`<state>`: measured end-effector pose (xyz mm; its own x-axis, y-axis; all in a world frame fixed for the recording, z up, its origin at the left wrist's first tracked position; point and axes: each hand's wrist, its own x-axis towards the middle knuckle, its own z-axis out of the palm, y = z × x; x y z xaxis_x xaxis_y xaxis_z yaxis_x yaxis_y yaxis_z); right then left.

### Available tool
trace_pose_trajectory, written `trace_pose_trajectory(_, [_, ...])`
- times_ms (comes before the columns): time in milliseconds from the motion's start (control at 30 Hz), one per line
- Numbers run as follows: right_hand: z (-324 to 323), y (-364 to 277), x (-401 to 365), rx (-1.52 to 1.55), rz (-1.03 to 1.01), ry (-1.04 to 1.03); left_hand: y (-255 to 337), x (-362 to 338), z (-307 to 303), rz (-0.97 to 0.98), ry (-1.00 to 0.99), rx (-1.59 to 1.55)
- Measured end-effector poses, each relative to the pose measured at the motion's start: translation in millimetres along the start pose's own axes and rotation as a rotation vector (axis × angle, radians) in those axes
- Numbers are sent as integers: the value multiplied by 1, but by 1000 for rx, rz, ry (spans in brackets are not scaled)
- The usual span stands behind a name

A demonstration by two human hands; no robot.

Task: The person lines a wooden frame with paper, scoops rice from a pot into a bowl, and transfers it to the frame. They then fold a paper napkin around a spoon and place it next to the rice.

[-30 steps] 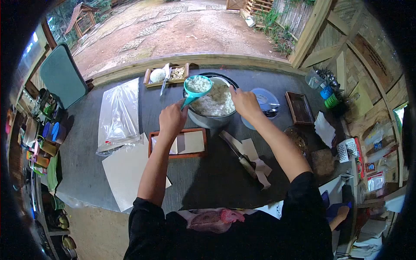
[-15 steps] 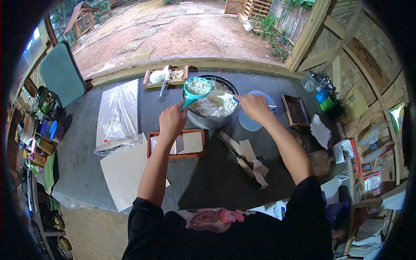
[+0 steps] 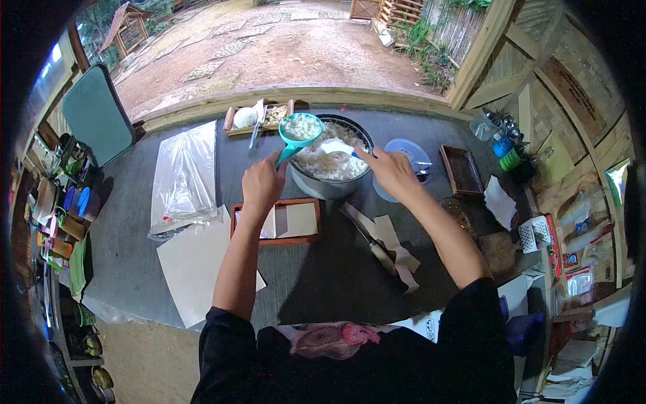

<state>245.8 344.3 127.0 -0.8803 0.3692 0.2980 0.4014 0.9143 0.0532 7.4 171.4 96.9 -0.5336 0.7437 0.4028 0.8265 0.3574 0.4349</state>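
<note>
My left hand [image 3: 262,183] is closed round the handle of a turquoise scoop [image 3: 289,151], whose round bowl is filled with white rice above the left rim of a large pot [image 3: 323,189]. In my right hand [image 3: 391,172] is the blue handle of a white spatula [image 3: 338,146]; its blade lies against the rice [image 3: 326,166] inside the pot. Right of the pot is a round translucent blue lid [image 3: 385,190], with a metal utensil on it. Below my left hand stands a reddish-brown wooden tray [image 3: 285,239] holding tan paper.
A plastic-wrapped stack [image 3: 184,176] and paper sheets [image 3: 195,269] lie left. A knife [image 3: 382,257] rests by paper scraps in front. At the back is a divided wooden box [image 3: 276,116]; an empty brown tray [image 3: 461,170] and utensil holders [image 3: 483,126] are right.
The scoop has shifted slightly left and up, away from the pot's middle. The spatula's blade has moved a little left and lower into the rice, where more of the pot's inside shows.
</note>
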Motion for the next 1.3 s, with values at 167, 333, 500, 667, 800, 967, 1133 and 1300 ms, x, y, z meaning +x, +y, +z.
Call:
trace_pose_trajectory(167, [2, 15, -6, -61, 70, -9, 5, -2, -3, -1, -41, 26])
trace_pose_trajectory(333, [10, 20, 17, -25, 196, -70, 1, -5, -1, 23, -25, 32])
trace_pose_trajectory(500, [10, 13, 28, 117, 222, -190, 1, -7, -2, 14, -49, 35])
trace_pose_trajectory(667, [6, 21, 37, 293, 133, -270, 0, -7, 4, 13, -35, 40])
trace_pose_trajectory(800, [22, 37, 44, 499, 208, -405, 3, -5, 3, 10, -59, 31])
trace_pose_trajectory(967, [6, 37, 37, 900, 607, -592, 7, -4, -3, -10, -44, 23])
trace_pose_trajectory(1133, [-11, 42, 29, 935, 586, -465, 4, -2, -3, -34, -49, 28])
trace_pose_trajectory(1300, [-22, 54, 33, 784, 512, -339, 0, 1, 4, -40, -82, 62])
